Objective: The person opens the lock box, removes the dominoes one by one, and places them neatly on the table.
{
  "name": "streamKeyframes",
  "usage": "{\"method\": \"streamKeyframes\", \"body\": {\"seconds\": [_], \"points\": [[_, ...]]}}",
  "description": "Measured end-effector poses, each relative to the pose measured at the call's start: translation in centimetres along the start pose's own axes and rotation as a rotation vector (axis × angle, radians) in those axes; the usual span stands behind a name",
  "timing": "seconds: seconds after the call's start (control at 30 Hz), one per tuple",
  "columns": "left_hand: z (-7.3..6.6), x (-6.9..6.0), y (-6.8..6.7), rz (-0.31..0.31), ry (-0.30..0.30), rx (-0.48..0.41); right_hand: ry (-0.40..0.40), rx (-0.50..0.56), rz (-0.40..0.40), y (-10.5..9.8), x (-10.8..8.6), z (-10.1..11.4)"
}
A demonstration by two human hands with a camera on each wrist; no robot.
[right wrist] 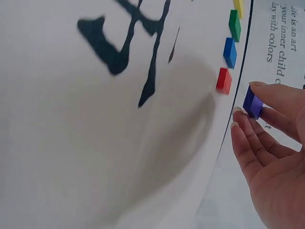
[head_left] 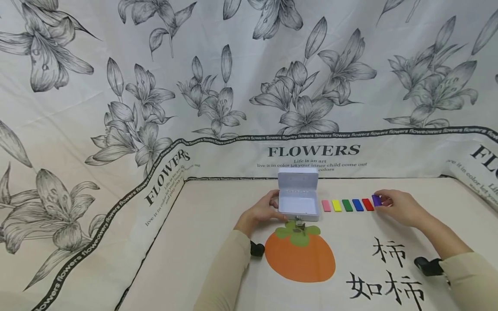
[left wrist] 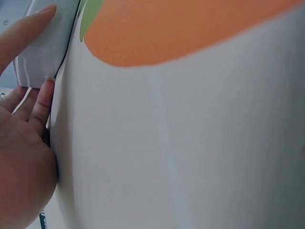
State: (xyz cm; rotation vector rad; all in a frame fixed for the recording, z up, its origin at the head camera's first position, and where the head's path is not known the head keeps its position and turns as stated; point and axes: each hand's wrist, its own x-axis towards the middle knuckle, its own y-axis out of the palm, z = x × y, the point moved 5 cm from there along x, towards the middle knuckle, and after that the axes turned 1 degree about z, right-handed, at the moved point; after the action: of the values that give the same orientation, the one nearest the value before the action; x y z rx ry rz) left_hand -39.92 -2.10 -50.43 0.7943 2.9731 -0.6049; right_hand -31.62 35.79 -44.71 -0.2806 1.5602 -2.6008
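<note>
A small white metal box stands with its lid raised and nothing visible inside. My left hand grips its left side, the thumb along the front; the left wrist view shows the fingers against the box wall. Between thumb and fingers, my right hand pinches a purple block at the right end of a row. Beside it lies a red block, then blue, green, yellow and pink blocks toward the box.
The pale tablecloth carries a printed orange persimmon in front of the box and black characters at the right. Behind the blocks, a flower-printed curtain rises from the table's back edge. Black wrist cameras sit at both cuffs.
</note>
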Motion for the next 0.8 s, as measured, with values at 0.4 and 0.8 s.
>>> {"method": "streamKeyframes", "body": {"seconds": [0.4,0.8], "points": [[0.0,-0.3,0.3,-0.009,0.014,0.011,0.014,-0.017,0.016,0.9,0.5,-3.1],[-0.1,-0.1,0.2,-0.014,0.013,0.019,0.010,-0.020,0.034,1.5,1.3,-3.6]]}}
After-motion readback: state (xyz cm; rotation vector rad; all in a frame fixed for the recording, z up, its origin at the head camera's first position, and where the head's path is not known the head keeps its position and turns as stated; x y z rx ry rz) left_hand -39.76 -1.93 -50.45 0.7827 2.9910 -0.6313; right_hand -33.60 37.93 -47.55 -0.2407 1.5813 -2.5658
